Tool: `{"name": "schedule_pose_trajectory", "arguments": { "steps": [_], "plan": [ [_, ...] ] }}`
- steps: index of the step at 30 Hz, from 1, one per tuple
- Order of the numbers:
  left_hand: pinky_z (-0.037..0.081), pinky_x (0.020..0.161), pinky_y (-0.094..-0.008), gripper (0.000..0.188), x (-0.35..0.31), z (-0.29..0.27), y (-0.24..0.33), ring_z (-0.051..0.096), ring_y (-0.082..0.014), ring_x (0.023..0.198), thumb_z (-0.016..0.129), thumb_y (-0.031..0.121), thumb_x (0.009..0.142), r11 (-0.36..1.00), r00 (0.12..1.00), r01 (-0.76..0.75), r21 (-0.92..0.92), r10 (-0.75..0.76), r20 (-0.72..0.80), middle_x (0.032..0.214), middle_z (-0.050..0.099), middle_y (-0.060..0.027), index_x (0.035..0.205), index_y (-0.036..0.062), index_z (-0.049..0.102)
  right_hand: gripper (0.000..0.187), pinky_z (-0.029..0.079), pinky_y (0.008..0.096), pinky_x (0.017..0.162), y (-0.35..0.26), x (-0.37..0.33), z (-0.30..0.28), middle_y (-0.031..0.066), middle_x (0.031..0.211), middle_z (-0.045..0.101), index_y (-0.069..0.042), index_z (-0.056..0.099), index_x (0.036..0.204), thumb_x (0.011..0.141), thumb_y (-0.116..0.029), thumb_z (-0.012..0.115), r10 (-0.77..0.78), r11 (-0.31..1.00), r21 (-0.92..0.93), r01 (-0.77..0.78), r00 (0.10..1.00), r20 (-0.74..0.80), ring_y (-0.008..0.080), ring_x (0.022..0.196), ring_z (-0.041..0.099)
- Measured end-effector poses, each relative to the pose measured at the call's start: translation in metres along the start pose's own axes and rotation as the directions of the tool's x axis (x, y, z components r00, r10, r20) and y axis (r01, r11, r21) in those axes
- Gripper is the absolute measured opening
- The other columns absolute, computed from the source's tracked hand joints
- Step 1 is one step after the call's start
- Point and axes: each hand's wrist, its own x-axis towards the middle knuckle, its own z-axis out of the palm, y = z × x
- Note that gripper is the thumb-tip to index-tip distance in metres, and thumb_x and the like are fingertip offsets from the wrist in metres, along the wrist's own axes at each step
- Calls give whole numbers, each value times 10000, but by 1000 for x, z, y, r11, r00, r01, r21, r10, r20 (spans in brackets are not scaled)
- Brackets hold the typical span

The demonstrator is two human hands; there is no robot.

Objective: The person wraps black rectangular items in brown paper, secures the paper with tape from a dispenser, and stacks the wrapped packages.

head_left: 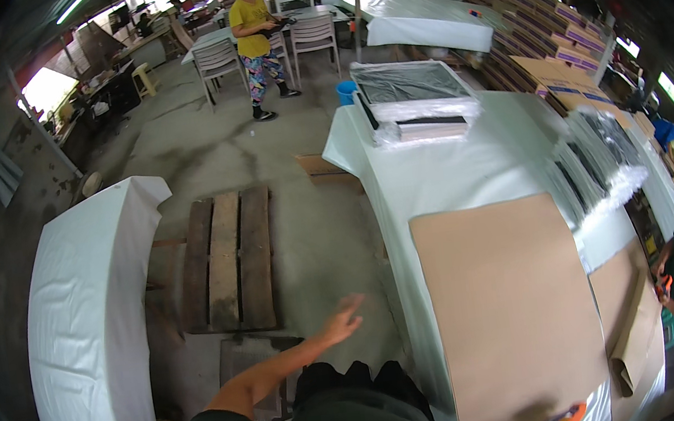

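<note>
Over the grey floor (329,253), the left hand (341,321) hangs with its fingers apart; the right hand is out of sight, so its grip cannot be told. To the right, a brown cardboard sheet (504,291) lies on a white-covered table (464,158), an orange tool (567,419) at its near end. Left-ahead sits a slatted wooden bench (229,260).
</note>
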Motion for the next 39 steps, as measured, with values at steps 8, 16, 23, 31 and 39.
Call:
{"name": "schedule_pose_trajectory", "arguments": {
  "steps": [8,16,23,31,39],
  "plan": [
    [335,1049,-390,674,-15,-62,-93,379,-377,1302,521,395,910,871,850,444,-212,-484,-207,1407,376,-256,1442,58,279,321,457,433,706,-99,58,4,129,1000,579,-76,582,1015,875,-364,556,95,989,-114,-93,995,15,291,894,571],
    [329,1043,-381,832,178,-79,-28,408,-303,1298,430,612,894,733,858,296,-613,-485,-166,1405,418,-207,1430,-7,285,351,449,436,874,-287,185,106,203,1119,594,2,556,1129,808,-67,679,103,849,518,-104,994,30,362,1045,558],
    [97,1147,-403,873,365,-165,12,140,-268,1418,391,641,897,417,942,137,-898,-335,-12,1545,128,-144,1469,23,160,305,441,331,887,-597,264,68,106,1175,536,-12,504,1188,890,1,568,-202,112,972,-205,953,224,219,1076,511],
    [174,1128,-348,782,511,-200,-1,254,-229,1352,488,536,910,100,909,25,-995,-417,-19,1477,268,-98,1450,46,204,245,460,311,850,-729,300,-23,101,1140,584,-3,548,1150,951,-144,526,-517,-274,831,-484,803,297,189,1040,544],
    [446,826,-299,415,564,-189,-34,551,-169,885,502,450,933,72,913,-54,-996,-400,-79,999,601,-45,1108,78,556,428,488,341,826,-730,282,-20,133,1022,617,34,556,1112,974,-363,476,-617,-205,615,-761,589,522,195,964,575]
  ]
}}
